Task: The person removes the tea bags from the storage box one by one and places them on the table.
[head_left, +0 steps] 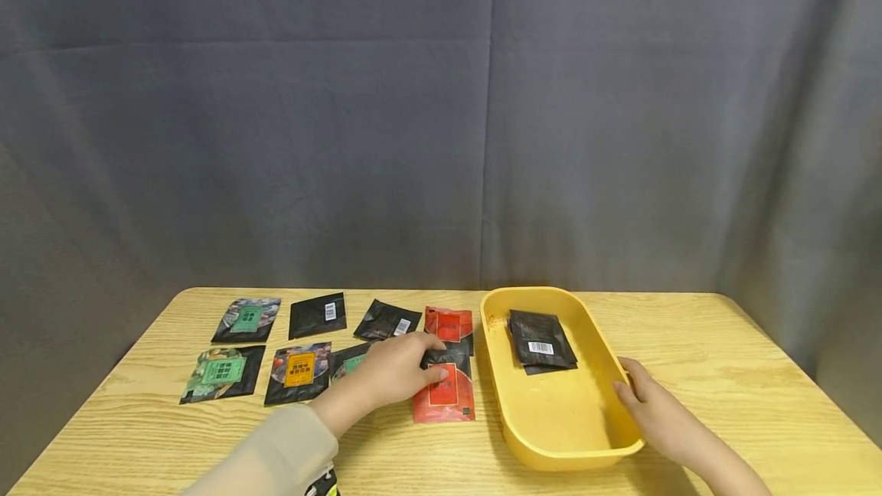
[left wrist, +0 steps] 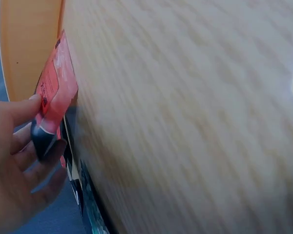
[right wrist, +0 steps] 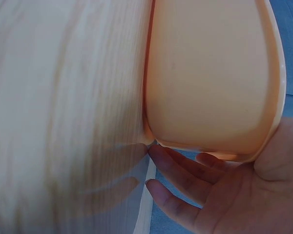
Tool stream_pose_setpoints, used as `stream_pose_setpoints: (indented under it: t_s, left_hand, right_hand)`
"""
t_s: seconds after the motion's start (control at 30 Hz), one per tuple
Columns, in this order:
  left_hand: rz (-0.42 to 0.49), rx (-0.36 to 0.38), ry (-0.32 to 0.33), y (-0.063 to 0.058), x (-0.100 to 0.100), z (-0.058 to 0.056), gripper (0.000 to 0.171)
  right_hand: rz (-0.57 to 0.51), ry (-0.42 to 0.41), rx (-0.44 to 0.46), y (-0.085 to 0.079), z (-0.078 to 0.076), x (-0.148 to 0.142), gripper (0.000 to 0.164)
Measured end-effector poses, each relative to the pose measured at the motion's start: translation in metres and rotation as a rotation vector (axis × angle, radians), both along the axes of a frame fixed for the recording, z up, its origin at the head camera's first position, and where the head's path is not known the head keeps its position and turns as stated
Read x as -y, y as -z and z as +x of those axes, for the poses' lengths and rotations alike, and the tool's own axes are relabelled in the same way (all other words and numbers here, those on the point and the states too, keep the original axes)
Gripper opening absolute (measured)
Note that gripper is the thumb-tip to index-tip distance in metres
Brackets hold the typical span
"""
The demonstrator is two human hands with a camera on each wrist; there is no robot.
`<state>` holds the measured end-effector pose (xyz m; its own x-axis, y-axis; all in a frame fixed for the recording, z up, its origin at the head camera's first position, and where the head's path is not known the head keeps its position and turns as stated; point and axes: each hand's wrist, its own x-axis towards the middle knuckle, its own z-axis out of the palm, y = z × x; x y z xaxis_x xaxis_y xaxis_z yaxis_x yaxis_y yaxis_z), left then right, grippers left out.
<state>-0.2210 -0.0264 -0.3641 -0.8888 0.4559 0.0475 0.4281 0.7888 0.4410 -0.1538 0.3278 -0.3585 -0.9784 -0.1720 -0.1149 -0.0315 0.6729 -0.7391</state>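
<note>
My left hand (head_left: 396,370) pinches a red and black packet (head_left: 444,400) between thumb and fingers, at the left side of a yellow plastic tub (head_left: 544,427). In the left wrist view the packet (left wrist: 56,80) stands tilted, its dark corner between the fingers. Another red packet (head_left: 448,324) lies just behind it, partly covered. On the tub's right side, my right hand (head_left: 651,404) grips the wall, thumb at the rim and fingers along the outside. Inside the tub, toward its far end, lie stacked black packets (head_left: 540,339), the top one with a white barcode label up.
Left of the hand, several packets lie spread on the wooden table (head_left: 386,458): green-labelled ones (head_left: 223,373), an orange-labelled one (head_left: 299,373), and black ones (head_left: 317,316) with barcodes showing. A grey curtain (head_left: 344,136) hangs behind the table's far edge.
</note>
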Motion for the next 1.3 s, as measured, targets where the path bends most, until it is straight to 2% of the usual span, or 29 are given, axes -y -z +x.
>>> stream_pose_setpoints:
  t_s: [0.3,0.6,0.87,1.03,1.3]
  left_hand:
    - [-0.087,-0.101,0.026,0.007,0.000,0.002,0.031]
    - [-0.052,-0.169,0.050,0.007,-0.004,-0.003,0.023]
    - [0.051,-0.261,0.036,-0.005,-0.013,-0.004,0.017]
    - [0.116,-0.287,0.026,-0.014,-0.021,-0.004,0.015]
    - [0.103,-0.295,0.090,-0.025,-0.032,-0.003,0.019]
  right_hand:
    - [-0.020,-0.001,0.023,0.000,-0.001,-0.001,0.044]
    - [-0.017,0.023,0.031,0.002,0.000,-0.001,0.044]
    - [-0.030,0.017,0.038,0.000,-0.002,-0.001,0.044]
    - [-0.048,0.011,0.046,0.000,-0.001,-0.001,0.045]
    - [-0.036,0.010,0.035,0.000,-0.001,0.000,0.044]
